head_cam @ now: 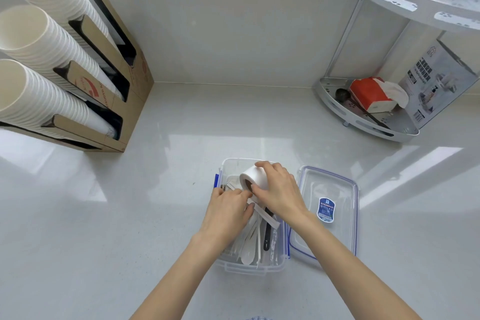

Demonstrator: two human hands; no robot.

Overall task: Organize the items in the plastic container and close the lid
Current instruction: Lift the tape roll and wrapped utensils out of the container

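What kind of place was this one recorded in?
Probably a drinks or pantry counter in a café or office: tall stacks of paper cups in a cardboard dispenser, a corner rack holding tissues, and wrapped disposable cutlery in the container.

The desk (181, 189) is a pale grey, glossy surface that meets a light wall at the back. A clear plastic container (245, 266) with blue latches stands on it near the front edge. Just beside it on the right, the clear lid (337, 189) lies flat, a blue label on it. At the far left stands a cardboard holder (122, 122) with three slanted stacks of white paper cups (46, 44). At the far right corner sits a white tiered corner rack (368, 122), with a printed box (439, 83) next to it.
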